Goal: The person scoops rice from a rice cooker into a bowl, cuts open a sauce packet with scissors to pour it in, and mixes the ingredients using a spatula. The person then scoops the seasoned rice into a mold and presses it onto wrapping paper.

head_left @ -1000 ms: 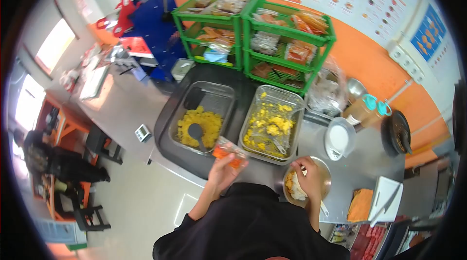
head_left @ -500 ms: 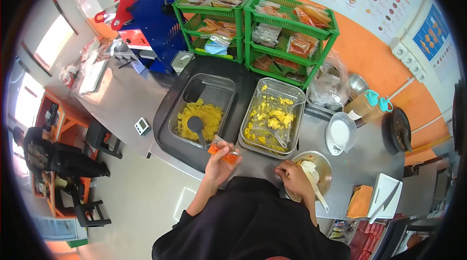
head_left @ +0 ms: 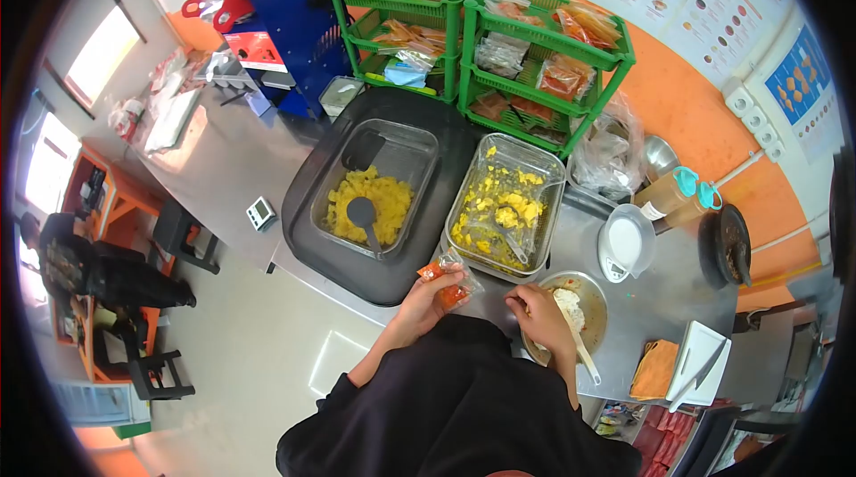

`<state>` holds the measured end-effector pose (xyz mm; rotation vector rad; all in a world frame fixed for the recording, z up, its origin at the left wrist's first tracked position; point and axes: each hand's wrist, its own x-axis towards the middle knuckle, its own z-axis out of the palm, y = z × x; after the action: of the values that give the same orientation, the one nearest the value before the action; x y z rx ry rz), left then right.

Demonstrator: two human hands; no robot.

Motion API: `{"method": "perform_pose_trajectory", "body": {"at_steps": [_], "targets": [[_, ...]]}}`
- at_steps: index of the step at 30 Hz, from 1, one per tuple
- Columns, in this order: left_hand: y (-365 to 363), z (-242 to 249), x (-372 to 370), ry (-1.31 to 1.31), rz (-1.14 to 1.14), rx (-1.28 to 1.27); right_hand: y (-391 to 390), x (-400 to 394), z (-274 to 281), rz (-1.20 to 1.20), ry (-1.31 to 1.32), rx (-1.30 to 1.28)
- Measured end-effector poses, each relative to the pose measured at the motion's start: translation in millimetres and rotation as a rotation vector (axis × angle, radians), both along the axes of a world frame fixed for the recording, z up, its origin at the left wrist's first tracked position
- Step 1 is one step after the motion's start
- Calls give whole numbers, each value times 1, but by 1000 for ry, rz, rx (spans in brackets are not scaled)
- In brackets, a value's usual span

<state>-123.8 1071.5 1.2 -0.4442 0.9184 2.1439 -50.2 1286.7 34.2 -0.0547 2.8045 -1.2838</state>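
My left hand (head_left: 432, 299) pinches a small clear packet (head_left: 455, 284) with orange contents, in front of the two food trays. My right hand (head_left: 537, 313) has its fingers curled together over the left rim of a metal bowl (head_left: 599, 303); what they hold, if anything, is too small to tell. White food and a light-handled utensil (head_left: 584, 354) lie in that bowl. Behind my hands, a clear tray (head_left: 426, 136) holds yellow food and a dark ladle (head_left: 361, 212). The tray to its right (head_left: 548, 176) has yellow chunks and a spoon (head_left: 514, 243).
Green racks (head_left: 468, 58) of packets stand at the back. To the right are a scale (head_left: 615, 268), bottles (head_left: 664, 196), a mortar (head_left: 733, 245), an orange cloth (head_left: 655, 370) and a knife on a white board (head_left: 691, 370). A timer (head_left: 260, 214) lies left; a person (head_left: 107, 276) is far left.
My left hand has moved right with the packet, closer to my right hand. My right hand stays by the bowl. The camera view has shifted slightly.
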Motion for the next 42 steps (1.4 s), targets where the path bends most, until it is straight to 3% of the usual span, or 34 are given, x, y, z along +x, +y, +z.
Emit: {"method": "perform_pose_trajectory", "body": {"at_steps": [5, 7, 9, 11, 17, 19, 22, 25, 42], "targets": [[-9, -2, -3, 2, 40, -4, -3, -13, -6, -32, 10, -42], [-10, -2, -3, 8, 44, -4, 1, -42, -19, -264, 224, 115], [-10, 1, -3, -7, 76, -12, 6, -77, -28, -285, 259, 188], [-12, -6, -3, 7, 60, 27, 7, -103, -38, -177, 347, 481], [-19, -6, 4, 4, 126, 107, 25, -132, -79, 69, 426, 689], [-20, -7, 6, -10, 156, 123, 38, -141, -79, 115, 512, 653], [-22, -13, 7, 31, 130, 126, 49, -153, -62, 104, 356, 435], [-22, -16, 6, 63, 109, 153, 57, -160, -49, 148, 271, 391], [-27, -11, 9, 67, 132, 147, 54, -162, -51, 181, 377, 401]]}}
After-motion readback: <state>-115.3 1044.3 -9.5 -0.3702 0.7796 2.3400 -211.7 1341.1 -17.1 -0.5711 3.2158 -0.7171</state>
